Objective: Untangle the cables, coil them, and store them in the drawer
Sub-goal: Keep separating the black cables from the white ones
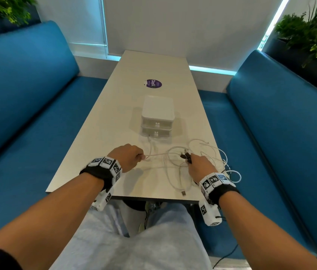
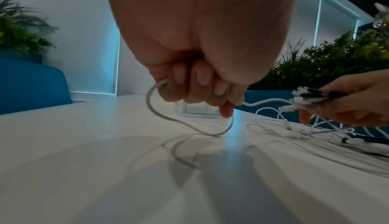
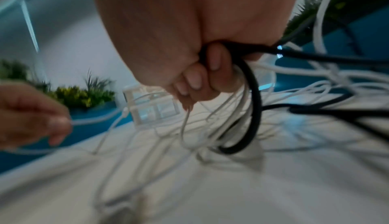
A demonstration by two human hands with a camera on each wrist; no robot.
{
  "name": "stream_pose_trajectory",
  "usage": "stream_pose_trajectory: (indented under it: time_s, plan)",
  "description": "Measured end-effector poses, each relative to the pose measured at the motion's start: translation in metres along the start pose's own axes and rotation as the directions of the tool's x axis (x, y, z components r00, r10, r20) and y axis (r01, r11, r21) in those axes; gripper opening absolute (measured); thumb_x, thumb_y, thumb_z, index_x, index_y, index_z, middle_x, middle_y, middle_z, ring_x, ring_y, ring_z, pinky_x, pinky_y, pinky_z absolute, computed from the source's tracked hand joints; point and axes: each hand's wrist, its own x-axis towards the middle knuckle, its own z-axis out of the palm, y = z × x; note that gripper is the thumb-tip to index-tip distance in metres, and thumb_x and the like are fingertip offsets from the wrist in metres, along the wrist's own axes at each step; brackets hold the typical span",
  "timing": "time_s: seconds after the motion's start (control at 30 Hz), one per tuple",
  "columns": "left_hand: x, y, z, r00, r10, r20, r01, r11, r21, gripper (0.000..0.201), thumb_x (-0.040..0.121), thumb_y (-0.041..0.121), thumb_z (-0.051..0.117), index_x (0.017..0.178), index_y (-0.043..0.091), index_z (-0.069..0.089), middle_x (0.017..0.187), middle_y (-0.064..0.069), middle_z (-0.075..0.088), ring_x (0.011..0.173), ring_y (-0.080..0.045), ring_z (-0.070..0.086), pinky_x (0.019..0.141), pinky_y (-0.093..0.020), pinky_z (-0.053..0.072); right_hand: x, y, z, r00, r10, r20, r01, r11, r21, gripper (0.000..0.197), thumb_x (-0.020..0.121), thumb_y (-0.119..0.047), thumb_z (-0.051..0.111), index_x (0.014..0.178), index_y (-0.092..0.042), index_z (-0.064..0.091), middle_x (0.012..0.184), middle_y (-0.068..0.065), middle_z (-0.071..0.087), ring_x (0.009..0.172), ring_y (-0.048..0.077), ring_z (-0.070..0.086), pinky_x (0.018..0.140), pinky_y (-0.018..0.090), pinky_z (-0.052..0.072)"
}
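- Head view shows a long pale bench (image 1: 103,117) between two blue sofas (image 1: 17,98); a person sits at its near end, both forearms reaching forward, each wrist wearing a black band with marker blocks
- left hand (image 1: 129,157) is curled into a loose fist and pinches one white cable (image 2: 160,111) just above the bench; in the left wrist view that cable loops out below the fingers (image 2: 202,78), dips to the surface and runs across to the other hand
- right hand (image 1: 200,166) is closed round a bundle of cable ends (image 2: 309,97), white and black plugs jutting out beyond the fingertips; in the right wrist view, which is blurred, a black cable (image 3: 252,97) and several white strands hang from the fist
- tangled cables (image 1: 210,152) lie on the bench between and to the right of the hands; some loops spill past the right edge; one plug (image 1: 183,192) rests near the front edge
- small white drawer unit (image 1: 157,115), two drawers stacked and both closed, stands just beyond the hands in the middle of the bench; one white strand reaches its base
- purple round sticker (image 1: 153,83) sits further back on the bench
- green plants (image 1: 313,36) stand behind the sofas on both sides
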Motion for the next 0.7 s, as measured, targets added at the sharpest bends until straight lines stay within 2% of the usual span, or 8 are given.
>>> stream_pose_trajectory:
  time_s: [0.07, 0.17, 0.3, 0.37, 0.43, 0.5, 0.6, 0.7]
  plan:
    - [0.002, 0.008, 0.005, 1.0, -0.027, -0.008, 0.027, 0.999, 0.019, 0.03, 0.104, 0.034, 0.04, 0.081, 0.024, 0.056, 0.08, 0.002, 0.057, 0.073, -0.021, 0.058, 0.064, -0.03, 0.041, 0.0, -0.008, -0.002, 0.997, -0.004, -0.079, 0.009, 0.998, 0.062, 0.026, 0.102, -0.03, 0.039, 0.115, -0.012, 0.052, 0.1, 0.013, 0.063, 0.084, 0.031, 0.06, 0.072, 0.037, 0.049]
    - [0.006, 0.025, 0.01, 1.0, -0.027, 0.012, 0.026, 0.998, 0.065, 0.034, 0.104, 0.036, 0.04, 0.079, 0.019, 0.054, 0.081, -0.002, 0.058, 0.074, -0.024, 0.058, 0.065, -0.03, 0.041, -0.004, -0.025, -0.006, 0.984, -0.014, -0.179, 0.037, 0.992, 0.123, 0.032, 0.102, -0.029, 0.039, 0.129, -0.014, 0.045, 0.103, 0.015, 0.063, 0.092, 0.036, 0.062, 0.075, 0.04, 0.049]
    - [0.01, 0.038, 0.012, 0.996, -0.053, 0.071, 0.045, 0.993, 0.112, 0.03, 0.102, 0.035, 0.044, 0.094, 0.011, 0.061, 0.093, -0.007, 0.063, 0.08, -0.027, 0.061, 0.07, -0.033, 0.048, -0.01, -0.043, -0.013, 0.958, -0.012, -0.285, 0.043, 0.994, 0.104, 0.031, 0.102, -0.025, 0.039, 0.132, -0.015, 0.042, 0.099, 0.014, 0.064, 0.088, 0.036, 0.062, 0.07, 0.04, 0.045]
    - [0.011, 0.042, 0.011, 0.996, -0.034, 0.088, 0.026, 0.995, 0.095, 0.029, 0.101, 0.033, 0.045, 0.091, 0.012, 0.062, 0.093, -0.008, 0.064, 0.08, -0.028, 0.061, 0.069, -0.032, 0.046, -0.009, -0.048, -0.011, 0.965, -0.07, -0.253, 0.105, 0.986, 0.129, 0.028, 0.101, -0.025, 0.042, 0.127, -0.015, 0.046, 0.097, 0.015, 0.064, 0.086, 0.036, 0.062, 0.07, 0.04, 0.048]
    - [0.012, 0.047, 0.009, 0.996, 0.005, 0.094, -0.008, 0.999, 0.032, 0.027, 0.102, 0.032, 0.045, 0.089, 0.016, 0.063, 0.087, -0.005, 0.062, 0.077, -0.025, 0.058, 0.068, -0.031, 0.042, -0.009, -0.052, -0.005, 0.968, -0.202, -0.147, 0.225, 0.96, 0.166, 0.019, 0.099, -0.025, 0.047, 0.114, -0.015, 0.052, 0.095, 0.014, 0.065, 0.085, 0.034, 0.063, 0.072, 0.041, 0.052]
    - [0.013, 0.052, 0.007, 0.994, 0.044, 0.099, -0.039, 0.998, -0.05, 0.023, 0.101, 0.029, 0.046, 0.094, 0.018, 0.064, 0.082, -0.001, 0.058, 0.076, -0.022, 0.057, 0.068, -0.031, 0.042, -0.009, -0.055, 0.002, 0.957, -0.289, -0.031, 0.289, 0.935, 0.207, 0.014, 0.097, -0.024, 0.048, 0.104, -0.016, 0.057, 0.095, 0.011, 0.067, 0.085, 0.03, 0.063, 0.075, 0.041, 0.052]
    - [0.01, 0.05, 0.009, 0.995, 0.073, 0.074, -0.063, 0.989, -0.133, 0.02, 0.1, 0.024, 0.046, 0.088, 0.021, 0.061, 0.08, 0.003, 0.06, 0.074, -0.02, 0.059, 0.067, -0.032, 0.043, -0.006, -0.057, 0.007, 0.949, -0.311, 0.057, 0.285, 0.921, 0.267, 0.018, 0.099, -0.025, 0.046, 0.105, -0.016, 0.061, 0.095, 0.007, 0.068, 0.085, 0.026, 0.062, 0.075, 0.037, 0.05]
    - [0.007, 0.04, 0.008, 0.996, 0.084, 0.03, -0.078, 0.983, -0.166, 0.023, 0.102, 0.028, 0.048, 0.087, 0.017, 0.062, 0.079, 0.0, 0.062, 0.072, -0.021, 0.058, 0.064, -0.033, 0.042, -0.004, -0.048, 0.008, 0.956, -0.28, 0.086, 0.268, 0.955, 0.128, 0.017, 0.099, -0.026, 0.046, 0.107, -0.018, 0.058, 0.098, 0.008, 0.067, 0.088, 0.028, 0.063, 0.076, 0.039, 0.051]
